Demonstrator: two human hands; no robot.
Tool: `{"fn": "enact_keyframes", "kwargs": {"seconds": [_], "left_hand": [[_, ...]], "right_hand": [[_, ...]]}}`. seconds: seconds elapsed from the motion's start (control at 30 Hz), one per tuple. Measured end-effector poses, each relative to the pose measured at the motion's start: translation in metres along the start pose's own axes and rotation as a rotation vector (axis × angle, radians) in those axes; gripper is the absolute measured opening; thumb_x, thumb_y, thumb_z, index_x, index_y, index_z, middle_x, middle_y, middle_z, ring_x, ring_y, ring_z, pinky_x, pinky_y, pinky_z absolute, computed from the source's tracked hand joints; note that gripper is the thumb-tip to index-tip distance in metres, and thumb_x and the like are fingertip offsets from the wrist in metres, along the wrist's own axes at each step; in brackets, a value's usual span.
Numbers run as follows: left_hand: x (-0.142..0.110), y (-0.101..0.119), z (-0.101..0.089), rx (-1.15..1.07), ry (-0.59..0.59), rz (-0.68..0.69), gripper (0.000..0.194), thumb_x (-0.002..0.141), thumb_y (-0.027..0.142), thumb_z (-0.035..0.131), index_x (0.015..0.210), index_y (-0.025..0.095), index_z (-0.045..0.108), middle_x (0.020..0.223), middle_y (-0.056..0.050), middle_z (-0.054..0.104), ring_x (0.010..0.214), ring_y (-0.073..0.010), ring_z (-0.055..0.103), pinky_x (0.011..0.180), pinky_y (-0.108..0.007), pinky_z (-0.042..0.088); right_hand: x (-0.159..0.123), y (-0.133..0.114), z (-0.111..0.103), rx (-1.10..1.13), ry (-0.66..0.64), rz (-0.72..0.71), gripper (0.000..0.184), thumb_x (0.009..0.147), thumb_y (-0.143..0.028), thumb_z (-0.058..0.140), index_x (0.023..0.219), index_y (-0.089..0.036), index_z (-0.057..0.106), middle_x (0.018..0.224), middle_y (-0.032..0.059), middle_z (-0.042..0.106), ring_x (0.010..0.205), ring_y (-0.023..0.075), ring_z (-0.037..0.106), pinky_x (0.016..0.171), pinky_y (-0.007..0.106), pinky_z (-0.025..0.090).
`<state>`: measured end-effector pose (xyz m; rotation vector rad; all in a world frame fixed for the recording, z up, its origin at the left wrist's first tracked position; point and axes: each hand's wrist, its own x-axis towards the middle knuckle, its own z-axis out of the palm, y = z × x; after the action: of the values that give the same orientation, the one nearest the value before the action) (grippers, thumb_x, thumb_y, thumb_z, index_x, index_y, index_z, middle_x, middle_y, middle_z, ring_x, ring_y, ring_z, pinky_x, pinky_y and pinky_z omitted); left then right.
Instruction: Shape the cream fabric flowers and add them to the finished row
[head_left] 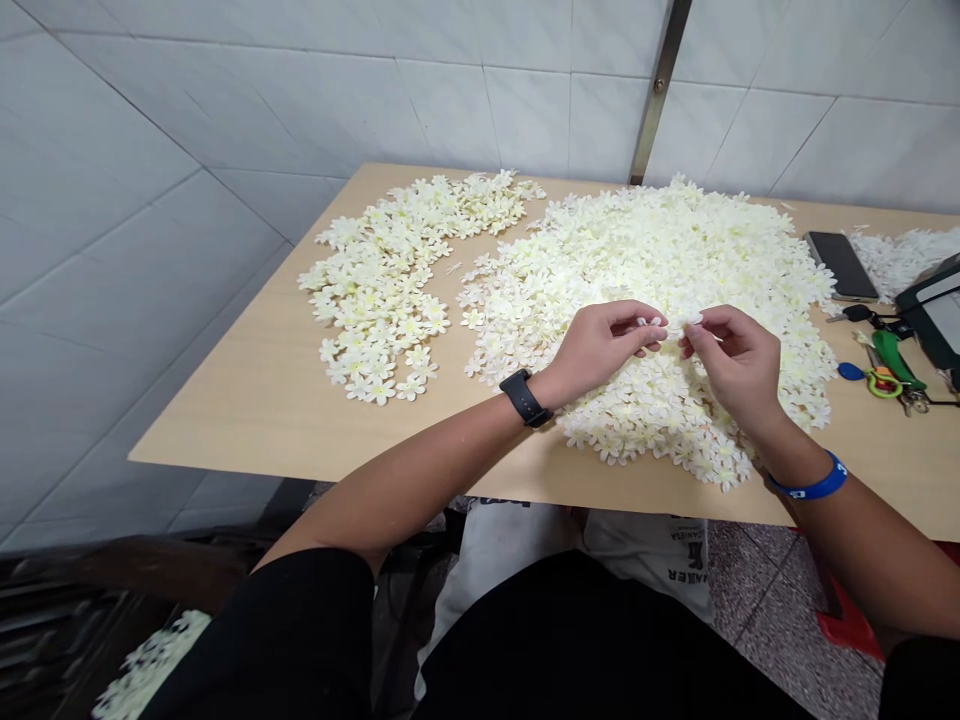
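A large heap of pale cream artificial flowers (660, 250) covers the middle of the table, with yellowish centres. Over its front half my two hands face each other, fingertips a short gap apart. My left hand (606, 342), with a black watch (525, 398) on its wrist, is closed in a pinch on a small white piece that looks like part of a flower. My right hand (739, 362), wearing a blue wristband (816, 480), pinches a white flower (691, 321) between thumb and forefinger. The fingers partly hide both pieces.
A smaller curved spread of flowers (382, 290) lies on the left of the wooden table (232, 400). At right are a phone (841, 265), keys (855, 314), green-handled scissors (885, 382), a dark box (937, 305) and white bits (907, 255). A tiled wall (465, 110) borders the back.
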<state>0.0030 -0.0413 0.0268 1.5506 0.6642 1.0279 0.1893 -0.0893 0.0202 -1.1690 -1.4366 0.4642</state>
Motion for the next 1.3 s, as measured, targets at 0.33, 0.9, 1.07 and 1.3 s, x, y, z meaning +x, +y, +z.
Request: {"fn": "enact_keyframes", "kwargs": {"seconds": [0.33, 0.9, 1.07, 1.3], "left_hand": [[0.001, -0.007, -0.006, 0.371, 0.184, 0.144, 0.033, 0.09, 0.046, 0.074, 0.075, 0.017, 0.067, 0.079, -0.003, 0.075, 0.078, -0.0159, 0.07, 0.074, -0.03, 0.055], [-0.007, -0.004, 0.001, 0.447, 0.133, 0.236, 0.017, 0.091, 0.022, 0.07, 0.075, 0.018, 0.073, 0.073, 0.001, 0.075, 0.069, -0.0117, 0.065, 0.065, -0.025, 0.048], [-0.002, -0.006, -0.002, 0.351, 0.152, 0.209, 0.022, 0.088, 0.033, 0.076, 0.073, 0.018, 0.071, 0.074, 0.0, 0.073, 0.07, -0.0112, 0.063, 0.064, -0.024, 0.048], [0.001, -0.01, -0.002, 0.168, 0.086, 0.188, 0.014, 0.094, 0.028, 0.069, 0.102, 0.02, 0.076, 0.107, -0.006, 0.079, 0.096, -0.015, 0.073, 0.083, -0.028, 0.06]], "right_hand": [[-0.001, 0.005, 0.0, 0.006, 0.017, -0.002, 0.014, 0.089, -0.035, 0.075, 0.087, -0.024, 0.068, 0.079, -0.0005, 0.063, 0.067, 0.0137, 0.063, 0.062, 0.03, 0.058], [-0.007, 0.0, 0.004, -0.118, -0.118, -0.206, 0.005, 0.09, -0.023, 0.073, 0.095, -0.025, 0.073, 0.092, 0.0039, 0.072, 0.081, 0.0176, 0.068, 0.068, 0.033, 0.061], [-0.007, -0.001, 0.003, -0.123, -0.088, -0.204, 0.008, 0.092, -0.02, 0.068, 0.09, -0.024, 0.074, 0.086, 0.0029, 0.072, 0.076, 0.017, 0.069, 0.065, 0.034, 0.059], [-0.001, 0.009, 0.0, -0.058, 0.113, -0.028, 0.003, 0.09, -0.025, 0.068, 0.09, -0.023, 0.071, 0.09, 0.0015, 0.07, 0.072, 0.0138, 0.067, 0.066, 0.032, 0.06]]}}
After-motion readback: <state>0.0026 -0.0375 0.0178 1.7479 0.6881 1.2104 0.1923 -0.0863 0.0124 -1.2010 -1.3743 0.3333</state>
